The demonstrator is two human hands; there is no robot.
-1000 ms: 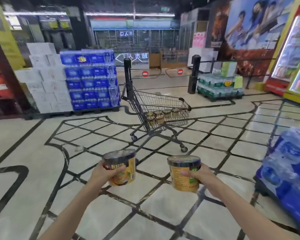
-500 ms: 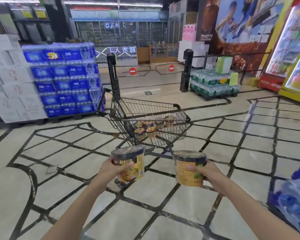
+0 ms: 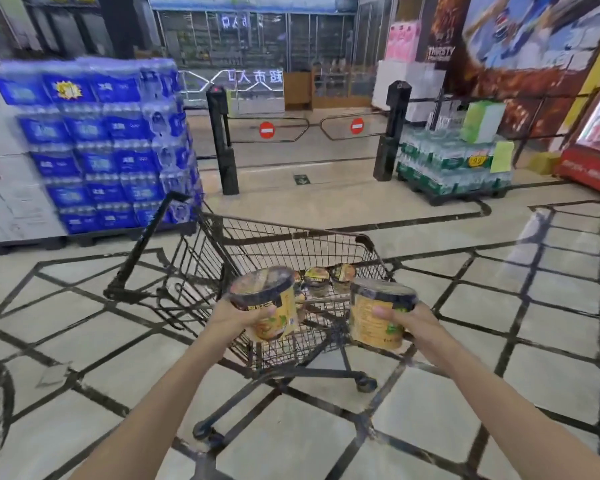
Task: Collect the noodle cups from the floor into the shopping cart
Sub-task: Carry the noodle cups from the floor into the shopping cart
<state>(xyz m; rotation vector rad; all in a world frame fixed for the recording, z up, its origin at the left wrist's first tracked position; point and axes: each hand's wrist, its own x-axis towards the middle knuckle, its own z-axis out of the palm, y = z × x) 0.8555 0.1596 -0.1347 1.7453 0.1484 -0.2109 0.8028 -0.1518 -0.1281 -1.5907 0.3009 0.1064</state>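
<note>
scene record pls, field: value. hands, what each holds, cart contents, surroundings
left hand: grips left noodle cup, tilted
right hand: grips right noodle cup, near upright
shopping cart: directly ahead, on tiled floor
cups in cart: several visible, exact count unclear
held cups vs cart: at the basket's near edge, not yet released
blue water packs: stacked on a pallet, far left
entry gates: behind cart, closed
</note>
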